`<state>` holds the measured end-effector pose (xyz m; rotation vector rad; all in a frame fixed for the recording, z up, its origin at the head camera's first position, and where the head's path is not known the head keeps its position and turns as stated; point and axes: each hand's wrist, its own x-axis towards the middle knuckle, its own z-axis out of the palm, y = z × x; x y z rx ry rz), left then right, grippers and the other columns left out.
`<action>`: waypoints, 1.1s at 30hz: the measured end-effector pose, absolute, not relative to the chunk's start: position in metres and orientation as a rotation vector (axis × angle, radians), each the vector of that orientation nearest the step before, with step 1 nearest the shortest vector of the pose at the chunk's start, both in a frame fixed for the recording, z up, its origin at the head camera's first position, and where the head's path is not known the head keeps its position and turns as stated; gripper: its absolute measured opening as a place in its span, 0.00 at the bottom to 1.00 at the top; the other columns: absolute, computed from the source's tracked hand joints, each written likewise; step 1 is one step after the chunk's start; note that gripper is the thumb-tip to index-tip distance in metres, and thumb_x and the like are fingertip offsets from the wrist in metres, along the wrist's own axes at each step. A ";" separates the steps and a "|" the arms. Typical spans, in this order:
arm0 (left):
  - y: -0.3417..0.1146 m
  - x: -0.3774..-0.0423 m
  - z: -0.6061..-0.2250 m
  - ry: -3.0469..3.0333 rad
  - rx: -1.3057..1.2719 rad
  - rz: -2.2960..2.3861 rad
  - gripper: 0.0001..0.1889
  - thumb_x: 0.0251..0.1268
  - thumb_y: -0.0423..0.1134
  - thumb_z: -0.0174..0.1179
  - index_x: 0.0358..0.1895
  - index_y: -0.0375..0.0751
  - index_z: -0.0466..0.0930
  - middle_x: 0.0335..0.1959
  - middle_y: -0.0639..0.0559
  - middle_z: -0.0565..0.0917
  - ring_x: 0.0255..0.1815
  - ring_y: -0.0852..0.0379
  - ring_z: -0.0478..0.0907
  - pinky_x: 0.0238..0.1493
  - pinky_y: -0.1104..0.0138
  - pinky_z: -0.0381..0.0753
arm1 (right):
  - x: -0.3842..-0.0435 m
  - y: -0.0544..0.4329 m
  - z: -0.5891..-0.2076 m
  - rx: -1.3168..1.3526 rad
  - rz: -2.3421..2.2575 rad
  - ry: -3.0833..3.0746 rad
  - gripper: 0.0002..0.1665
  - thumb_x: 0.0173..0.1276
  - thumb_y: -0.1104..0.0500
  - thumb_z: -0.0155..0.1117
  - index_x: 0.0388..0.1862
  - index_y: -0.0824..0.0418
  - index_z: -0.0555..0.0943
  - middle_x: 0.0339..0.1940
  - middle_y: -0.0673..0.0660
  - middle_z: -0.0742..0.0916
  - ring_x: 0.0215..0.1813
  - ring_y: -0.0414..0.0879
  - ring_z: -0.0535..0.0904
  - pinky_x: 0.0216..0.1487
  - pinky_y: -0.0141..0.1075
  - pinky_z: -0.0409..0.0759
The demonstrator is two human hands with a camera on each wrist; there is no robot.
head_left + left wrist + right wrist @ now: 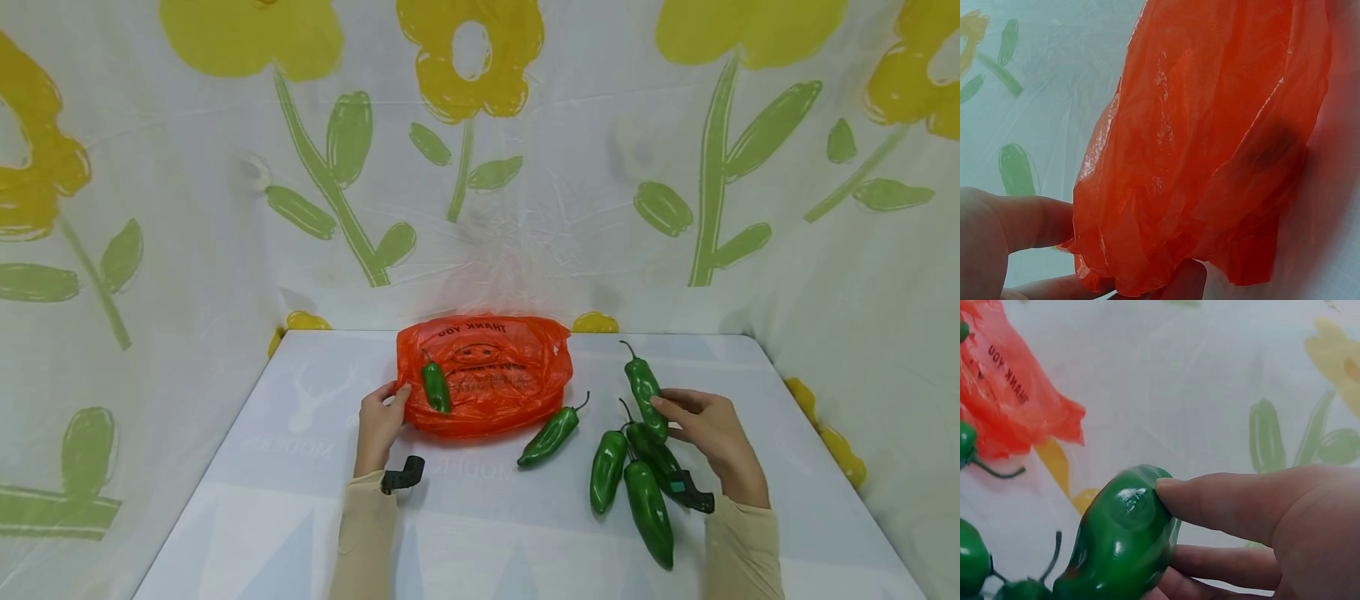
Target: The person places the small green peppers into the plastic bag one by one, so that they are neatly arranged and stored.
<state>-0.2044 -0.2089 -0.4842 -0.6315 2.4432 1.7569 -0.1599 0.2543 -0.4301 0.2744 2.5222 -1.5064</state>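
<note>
A red plastic bag [487, 425] lies with its mouth spread on the table, and my left hand [381, 429] pinches its left edge. One green pepper [435, 387] rests inside the bag, near that hand. In the left wrist view thumb and fingers grip the crumpled red film [1166, 156]. My right hand [708, 429] holds another green pepper [643, 387] between thumb and fingers, stem pointing away; the right wrist view shows this glossy pepper [1122, 531] up close. Several peppers [649, 512] are grouped just beneath and left of the right hand.
A single pepper [551, 437] lies on the table beside the bag's right front edge. The white table [465, 533] ends at a hanging flower-print sheet [555, 167] behind the bag, with more sheeting on both sides.
</note>
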 end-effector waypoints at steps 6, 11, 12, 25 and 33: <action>-0.211 -0.203 -0.483 2.443 -0.624 1.754 0.32 0.80 0.51 0.52 0.76 0.33 0.66 0.72 0.34 0.74 0.59 0.41 0.82 0.59 0.57 0.87 | -0.160 0.240 -0.428 0.242 -1.540 2.509 0.42 0.76 0.43 0.63 0.73 0.74 0.70 0.69 0.73 0.78 0.46 0.31 0.84 0.51 0.38 0.90; -0.211 -0.203 -0.484 2.436 -0.638 1.744 0.32 0.80 0.52 0.51 0.77 0.34 0.65 0.73 0.35 0.73 0.60 0.41 0.81 0.62 0.55 0.85 | -0.160 0.230 -0.425 0.258 -1.539 2.509 0.42 0.76 0.42 0.63 0.73 0.73 0.70 0.71 0.73 0.78 0.49 0.34 0.84 0.54 0.40 0.89; -0.211 -0.203 -0.485 2.434 -0.641 1.745 0.32 0.80 0.51 0.51 0.77 0.34 0.65 0.73 0.35 0.73 0.60 0.41 0.81 0.62 0.54 0.85 | -0.160 0.229 -0.423 0.263 -1.534 2.511 0.42 0.76 0.42 0.63 0.74 0.73 0.70 0.71 0.72 0.78 0.50 0.35 0.84 0.54 0.41 0.89; -0.208 -0.205 -0.484 2.423 -0.633 1.760 0.31 0.80 0.51 0.52 0.76 0.34 0.67 0.73 0.36 0.74 0.60 0.42 0.81 0.63 0.54 0.85 | -0.167 0.206 -0.417 0.282 -1.577 2.503 0.40 0.75 0.42 0.64 0.71 0.71 0.73 0.67 0.71 0.81 0.46 0.37 0.85 0.51 0.39 0.90; -0.210 -0.204 -0.482 2.427 -0.636 1.743 0.32 0.80 0.52 0.51 0.76 0.34 0.66 0.74 0.35 0.73 0.62 0.41 0.81 0.64 0.53 0.84 | -0.174 0.185 -0.415 0.241 -1.616 2.480 0.39 0.74 0.43 0.66 0.70 0.71 0.75 0.65 0.71 0.83 0.46 0.40 0.86 0.54 0.46 0.89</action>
